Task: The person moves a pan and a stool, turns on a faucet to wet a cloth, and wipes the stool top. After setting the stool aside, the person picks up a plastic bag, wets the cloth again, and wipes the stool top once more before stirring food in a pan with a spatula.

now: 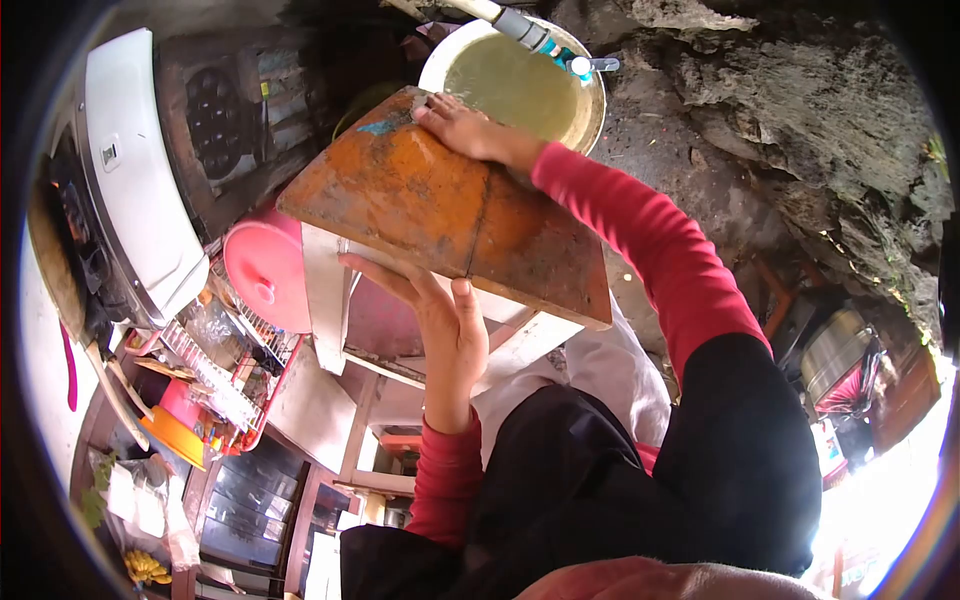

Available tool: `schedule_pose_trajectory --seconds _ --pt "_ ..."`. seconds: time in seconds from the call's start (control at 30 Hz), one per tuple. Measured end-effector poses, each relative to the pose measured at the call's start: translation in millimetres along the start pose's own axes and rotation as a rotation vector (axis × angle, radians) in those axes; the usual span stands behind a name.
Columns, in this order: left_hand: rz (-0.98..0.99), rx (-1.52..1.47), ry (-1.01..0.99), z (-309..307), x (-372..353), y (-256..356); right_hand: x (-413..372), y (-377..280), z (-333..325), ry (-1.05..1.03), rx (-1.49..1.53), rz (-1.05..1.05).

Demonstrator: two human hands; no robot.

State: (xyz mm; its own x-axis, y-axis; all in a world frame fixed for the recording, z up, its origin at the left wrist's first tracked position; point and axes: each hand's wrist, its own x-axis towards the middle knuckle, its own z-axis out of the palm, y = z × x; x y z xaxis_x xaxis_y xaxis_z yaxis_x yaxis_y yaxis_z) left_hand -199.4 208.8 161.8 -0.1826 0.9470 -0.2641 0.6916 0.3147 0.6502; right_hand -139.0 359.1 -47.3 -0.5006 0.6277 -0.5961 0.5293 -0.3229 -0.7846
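A small wooden table with a worn orange-brown top and pale legs is tilted in front of me. My right hand lies on the top near its far edge, beside a blue mark, with the fingers spread slightly. Below the near edge is my left hand, its thumb up against the edge and its fingers stretched along the underside. The fingertips are partly hidden by the frame.
A round basin of murky water stands beyond the table, under a pipe with a blue valve. Left are a pink lidded container, a dish rack and a white appliance. Rough rock rises at right.
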Motion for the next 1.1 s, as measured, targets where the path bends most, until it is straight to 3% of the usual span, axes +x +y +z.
schedule_pose_trajectory --seconds 0.03,0.1,0.13,0.17,0.23,0.3,0.37,0.43,0.47,0.53,0.7,0.73,0.77,0.8,0.83,0.87,0.9,0.97,1.03,1.1 --pt "-0.010 -0.023 -0.018 -2 0 0 -21 -14 -5 0.003 -0.001 0.000" --pt "-0.028 -0.045 -0.040 -2 0 2 -60 -30 -14 -0.079 0.048 -0.343" --pt "-0.018 -0.045 -0.028 -2 -1 5 -67 -25 -17 -0.083 0.039 -0.394" --pt "-0.005 -0.048 -0.009 -1 0 8 -65 -13 -20 -0.083 0.039 -0.392" --pt "0.002 -0.049 -0.004 3 -1 7 -43 31 -21 -0.028 -0.010 -0.127" --pt "0.012 -0.047 -0.001 5 1 8 -13 99 -19 0.022 -0.034 -0.002" --pt "0.009 -0.091 0.011 4 3 11 -13 123 -44 0.061 -0.158 -0.007" --pt "0.011 -0.103 0.014 5 2 14 -5 144 -63 0.335 0.394 0.302" --pt "0.011 -0.105 0.015 6 3 15 -2 154 -72 0.334 0.394 0.302" --pt "0.009 -0.111 0.013 8 4 16 -2 161 -85 0.569 1.325 0.110" --pt "-0.042 -0.142 0.041 8 5 20 -5 157 -92 0.598 1.491 -0.024" --pt "-0.053 -0.150 0.046 8 6 20 -10 153 -91 0.402 1.498 -0.048" --pt "-0.057 -0.153 0.051 6 7 20 -16 149 -90 0.204 1.496 -0.072" --pt "-0.054 -0.153 0.049 6 8 21 -32 133 -87 0.041 1.287 -0.149" --pt "-0.048 -0.167 0.045 5 9 21 -66 83 -87 0.005 1.145 -0.029" --pt "-0.043 -0.182 0.044 5 11 22 -100 42 -88 -0.111 0.939 -0.035" --pt "-0.040 -0.197 0.042 5 11 23 -125 37 -75 -0.213 0.934 -0.238" --pt "-0.033 -0.228 0.035 6 13 24 -194 -29 -76 -0.231 0.499 -0.323" --pt "-0.024 -0.181 0.047 8 13 24 -226 -48 -72 -0.276 0.121 -0.464" --pt "-0.015 -0.132 0.062 9 13 23 -224 -34 -61 -0.230 0.021 -0.484"
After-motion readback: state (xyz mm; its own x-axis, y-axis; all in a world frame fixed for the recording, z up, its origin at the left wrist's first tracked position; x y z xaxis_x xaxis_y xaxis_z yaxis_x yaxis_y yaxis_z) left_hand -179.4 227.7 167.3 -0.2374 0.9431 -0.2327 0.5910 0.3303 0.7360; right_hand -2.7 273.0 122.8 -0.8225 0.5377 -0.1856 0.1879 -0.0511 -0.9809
